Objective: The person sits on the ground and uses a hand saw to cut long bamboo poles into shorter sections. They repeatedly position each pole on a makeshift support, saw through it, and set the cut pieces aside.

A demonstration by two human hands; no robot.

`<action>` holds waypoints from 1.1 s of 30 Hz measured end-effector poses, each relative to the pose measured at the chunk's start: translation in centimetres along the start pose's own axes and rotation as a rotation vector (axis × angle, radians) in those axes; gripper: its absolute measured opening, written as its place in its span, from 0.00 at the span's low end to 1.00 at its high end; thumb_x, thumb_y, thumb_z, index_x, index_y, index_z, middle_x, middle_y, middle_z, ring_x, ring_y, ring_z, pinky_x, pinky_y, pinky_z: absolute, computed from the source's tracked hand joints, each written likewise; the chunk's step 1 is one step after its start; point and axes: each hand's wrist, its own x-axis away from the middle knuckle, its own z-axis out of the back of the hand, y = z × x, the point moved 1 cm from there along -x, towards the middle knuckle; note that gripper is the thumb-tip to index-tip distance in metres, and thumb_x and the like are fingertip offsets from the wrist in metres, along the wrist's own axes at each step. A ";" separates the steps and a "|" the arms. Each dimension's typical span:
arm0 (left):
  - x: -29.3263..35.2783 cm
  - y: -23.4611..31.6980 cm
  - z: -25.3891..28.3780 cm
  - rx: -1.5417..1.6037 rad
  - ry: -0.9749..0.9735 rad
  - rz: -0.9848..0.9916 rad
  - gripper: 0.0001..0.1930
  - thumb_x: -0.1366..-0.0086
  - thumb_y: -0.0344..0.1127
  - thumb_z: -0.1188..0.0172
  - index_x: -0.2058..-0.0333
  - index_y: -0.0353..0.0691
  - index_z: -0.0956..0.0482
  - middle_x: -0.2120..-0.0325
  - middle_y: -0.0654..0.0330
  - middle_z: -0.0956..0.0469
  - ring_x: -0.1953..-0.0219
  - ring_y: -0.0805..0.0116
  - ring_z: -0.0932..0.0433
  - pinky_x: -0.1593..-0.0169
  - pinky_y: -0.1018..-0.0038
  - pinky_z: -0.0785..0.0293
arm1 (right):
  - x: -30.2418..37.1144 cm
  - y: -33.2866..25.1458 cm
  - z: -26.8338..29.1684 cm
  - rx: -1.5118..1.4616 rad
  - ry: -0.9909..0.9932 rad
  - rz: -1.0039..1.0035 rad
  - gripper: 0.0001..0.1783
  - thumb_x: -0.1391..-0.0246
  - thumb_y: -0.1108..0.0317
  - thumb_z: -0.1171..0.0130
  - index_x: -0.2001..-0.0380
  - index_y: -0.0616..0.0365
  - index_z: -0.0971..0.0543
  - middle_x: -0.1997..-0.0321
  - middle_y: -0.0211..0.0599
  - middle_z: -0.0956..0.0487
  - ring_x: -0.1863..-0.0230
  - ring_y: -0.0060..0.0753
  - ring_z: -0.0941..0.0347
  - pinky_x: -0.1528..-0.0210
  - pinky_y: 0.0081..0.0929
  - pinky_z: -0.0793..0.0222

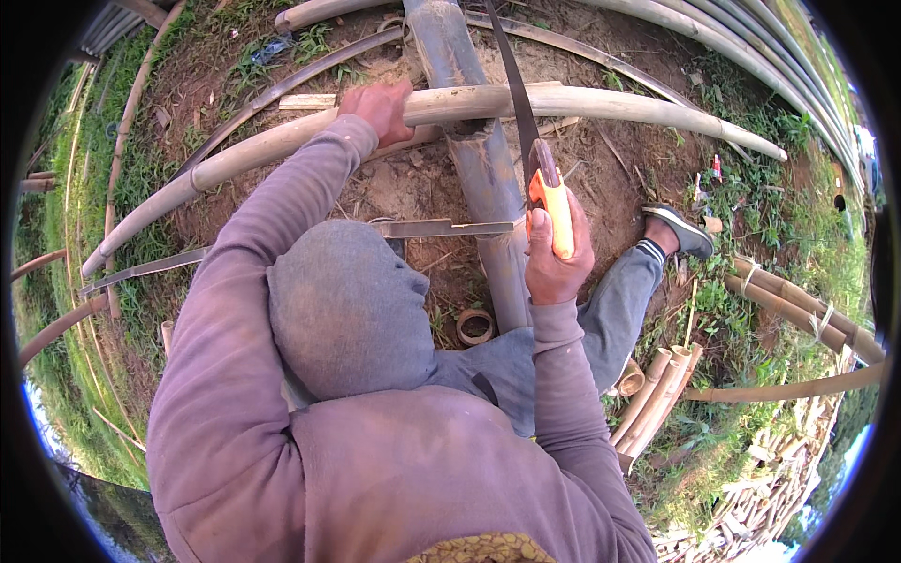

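Note:
A long pale bamboo pole [638,111] lies crosswise over a thick grey log-like support [483,178]. My left hand [377,111] is closed round the pole, just left of that support. My right hand [560,251] grips a handsaw by its orange handle [556,202]. The dark saw blade [513,80] points away from me and crosses the pole just right of the support. Whether its teeth have entered the bamboo cannot be made out.
A flat strip [441,228] lies across the support nearer me, with a cut bamboo ring [475,327] on the ground. Short bamboo pieces [652,399] stand by my right leg [624,305]. Tied bamboo [798,305] lies right; more poles [751,47] lie far right.

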 end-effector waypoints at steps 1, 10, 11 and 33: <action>-0.1 -0.1 0.1 -0.012 -0.004 0.007 0.31 0.44 0.53 0.28 0.46 0.46 0.24 0.53 0.48 0.14 0.49 0.44 0.15 0.44 0.54 0.20 | 0.1 -0.1 0.0 0.050 0.007 0.046 0.27 0.34 0.68 0.32 0.37 0.72 0.24 0.41 0.52 0.17 0.44 0.38 0.17 0.41 0.33 0.23; 0.1 -0.3 -0.1 0.013 -0.052 0.018 0.28 0.42 0.52 0.28 0.48 0.44 0.23 0.55 0.48 0.13 0.50 0.45 0.14 0.45 0.54 0.19 | 11.9 -2.3 7.2 0.043 -0.041 -0.069 0.34 0.31 0.56 0.33 0.33 0.70 0.27 0.48 0.45 0.15 0.76 0.13 0.30 0.75 0.12 0.36; 0.0 -0.2 0.0 0.021 -0.048 0.010 0.29 0.43 0.52 0.28 0.48 0.44 0.23 0.55 0.47 0.13 0.50 0.44 0.15 0.44 0.54 0.20 | 10.7 -1.6 6.0 0.016 -0.029 -0.066 0.33 0.31 0.57 0.33 0.33 0.69 0.27 0.49 0.45 0.15 0.76 0.13 0.30 0.75 0.13 0.36; -0.2 0.2 0.7 0.030 -0.029 -0.015 0.27 0.41 0.50 0.29 0.47 0.44 0.24 0.55 0.47 0.13 0.50 0.45 0.15 0.45 0.53 0.19 | -5.9 -1.6 -3.6 0.002 0.010 -0.038 0.22 0.35 0.72 0.32 0.41 0.69 0.21 0.48 0.47 0.15 0.51 0.32 0.17 0.46 0.30 0.22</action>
